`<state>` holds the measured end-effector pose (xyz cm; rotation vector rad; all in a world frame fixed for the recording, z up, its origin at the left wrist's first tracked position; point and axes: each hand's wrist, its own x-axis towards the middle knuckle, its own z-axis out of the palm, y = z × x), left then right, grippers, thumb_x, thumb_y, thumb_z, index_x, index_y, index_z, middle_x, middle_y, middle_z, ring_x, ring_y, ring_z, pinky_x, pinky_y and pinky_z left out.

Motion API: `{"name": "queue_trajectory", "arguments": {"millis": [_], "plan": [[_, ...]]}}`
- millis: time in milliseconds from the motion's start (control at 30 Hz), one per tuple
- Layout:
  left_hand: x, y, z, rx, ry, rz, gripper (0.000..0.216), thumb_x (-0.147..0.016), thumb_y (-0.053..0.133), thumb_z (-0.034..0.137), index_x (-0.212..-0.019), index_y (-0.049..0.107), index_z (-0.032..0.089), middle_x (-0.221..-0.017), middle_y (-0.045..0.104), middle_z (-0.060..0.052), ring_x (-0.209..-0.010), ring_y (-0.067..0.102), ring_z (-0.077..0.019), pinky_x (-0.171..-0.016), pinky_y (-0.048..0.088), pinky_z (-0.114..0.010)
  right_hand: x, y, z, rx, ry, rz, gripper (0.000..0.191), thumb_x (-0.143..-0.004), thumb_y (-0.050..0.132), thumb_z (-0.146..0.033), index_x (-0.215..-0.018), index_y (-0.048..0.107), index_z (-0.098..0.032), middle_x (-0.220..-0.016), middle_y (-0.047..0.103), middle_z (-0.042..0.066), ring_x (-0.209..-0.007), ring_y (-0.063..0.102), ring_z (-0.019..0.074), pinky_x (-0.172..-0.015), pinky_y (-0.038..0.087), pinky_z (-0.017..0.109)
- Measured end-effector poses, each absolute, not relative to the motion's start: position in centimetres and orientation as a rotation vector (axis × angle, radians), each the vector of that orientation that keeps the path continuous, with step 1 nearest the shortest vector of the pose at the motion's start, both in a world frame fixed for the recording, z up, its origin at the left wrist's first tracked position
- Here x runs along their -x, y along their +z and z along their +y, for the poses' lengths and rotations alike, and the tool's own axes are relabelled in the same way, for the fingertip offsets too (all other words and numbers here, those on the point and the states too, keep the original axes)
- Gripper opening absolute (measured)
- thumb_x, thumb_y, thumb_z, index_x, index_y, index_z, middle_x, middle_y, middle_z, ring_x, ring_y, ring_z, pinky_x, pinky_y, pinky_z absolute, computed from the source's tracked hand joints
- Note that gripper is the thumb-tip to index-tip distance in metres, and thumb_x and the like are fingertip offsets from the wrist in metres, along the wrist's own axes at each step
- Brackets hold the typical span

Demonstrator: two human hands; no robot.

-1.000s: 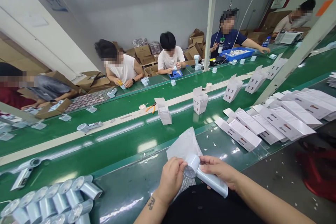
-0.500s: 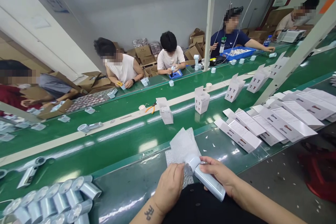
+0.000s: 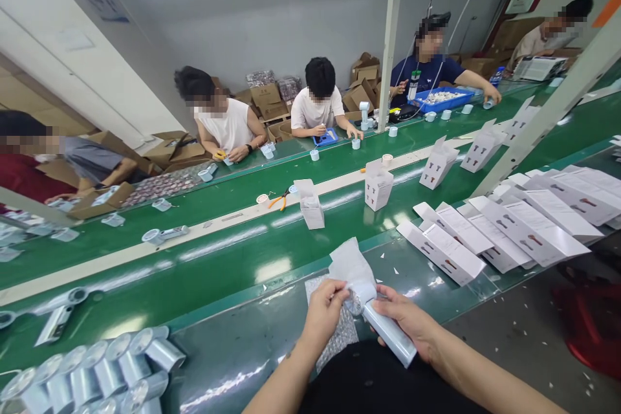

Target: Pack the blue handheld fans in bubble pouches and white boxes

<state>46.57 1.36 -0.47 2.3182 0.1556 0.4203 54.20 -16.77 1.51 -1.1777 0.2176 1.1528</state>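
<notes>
My right hand is wrapped round the thick handle of a light-blue handheld fan, which slants down toward me. A thin, whitish translucent bag covers part of the fan's round head. With fingers closed, my left hand pinches the bag's edge beside the head. Beneath lies bubble wrap on the dark green bench, partly hidden by my left arm and black clothing.
Several similar fans lie in rows at lower left. Flattened printed cartons overlap at right. Open white boxes stand along the green conveyor. Orange-handled pliers lie on the middle strip. Co-workers sit opposite; a metal post rises at right.
The whitish bag now covers more of the fan's head and has shifted right. My left hand has moved up and slightly right with its edge. Across the line, a co-worker's hand has reached to a small part.
</notes>
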Motion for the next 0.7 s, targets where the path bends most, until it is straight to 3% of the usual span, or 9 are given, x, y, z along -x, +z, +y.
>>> {"name": "queue_trajectory", "arguments": {"millis": [200,333,433,600,700], "plan": [[-46.1,-0.9,-0.4,-2.486,0.602,-0.098,0.028,-0.091,0.040,0.015,-0.098,0.067,0.016,-0.086,0.069,-0.012,-0.081,0.065,-0.0238,-0.075,0.056,-0.039,-54.0,2.0,-15.2,1.295,1.113,0.336,0.027,-0.075,0.066,-0.026,-0.099,0.055,-0.019,-0.059,0.061,-0.001,-0.048,0.057,0.0149,-0.043,0.048,0.026],[-45.3,-0.4,-1.3,-2.560,0.542,-0.276,0.024,-0.092,0.040,0.013,-0.100,0.062,0.017,-0.085,0.067,-0.009,-0.077,0.064,-0.0208,-0.072,0.056,-0.034,-54.1,1.7,-14.8,1.292,1.079,0.354,0.024,-0.074,0.063,-0.026,-0.093,0.049,-0.022,-0.060,0.059,-0.004,-0.048,0.056,0.0137,-0.049,0.049,0.027],[-44.8,0.1,-1.5,-2.517,0.337,-0.072,0.023,-0.089,0.040,0.009,-0.100,0.058,0.017,-0.083,0.064,-0.006,-0.074,0.064,-0.0183,-0.068,0.056,-0.030,-54.0,1.3,-14.8,1.321,1.048,0.332,0.018,-0.079,0.056,-0.032,-0.089,0.042,-0.025,-0.060,0.056,-0.006,-0.050,0.056,0.0138,-0.055,0.050,0.029],[-45.5,1.3,-2.2,-2.335,0.144,0.088,0.030,-0.080,0.041,0.006,-0.100,0.059,0.018,-0.084,0.060,-0.004,-0.070,0.059,-0.0162,-0.066,0.051,-0.029,-53.9,0.3,-15.6,1.510,0.971,0.155,0.009,-0.080,0.053,-0.028,-0.075,0.048,-0.023,-0.056,0.047,-0.007,-0.053,0.045,0.0121,-0.054,0.037,0.025],[-46.1,2.4,-2.0,-2.190,0.067,0.368,0.032,-0.072,0.044,0.006,-0.098,0.060,0.016,-0.072,0.055,0.000,-0.064,0.055,-0.0155,-0.062,0.047,-0.027,-54.7,0.7,-17.0,1.668,0.883,-0.010,0.018,-0.077,0.058,-0.022,-0.062,0.048,-0.021,-0.056,0.046,-0.005,-0.058,0.042,0.0127,-0.058,0.032,0.025]]}}
